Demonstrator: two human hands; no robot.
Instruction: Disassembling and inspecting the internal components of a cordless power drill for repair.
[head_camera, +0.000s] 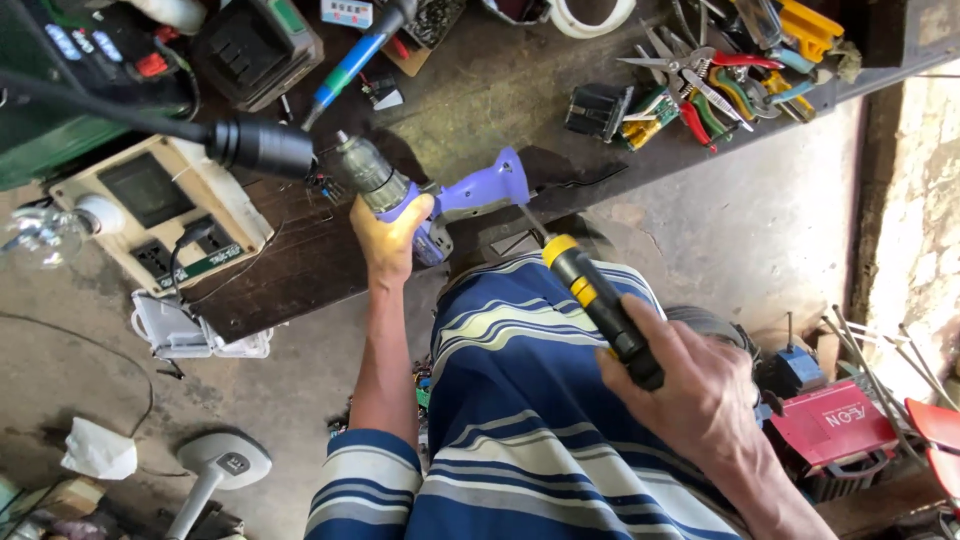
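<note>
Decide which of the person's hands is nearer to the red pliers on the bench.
Right. The right hand, holding a screwdriver, is below the red pliers; the left hand, gripping the purple drill, is farther left.

my left hand (388, 240) covers the middle of the purple drill (440, 200), so its trigger is hidden. the screwdriver (598, 300) tip is too thin to make out where it meets the drill, and my right hand (690, 385) hides the handle's end. the red machine (835, 430) is cut off at the right edge.
</note>
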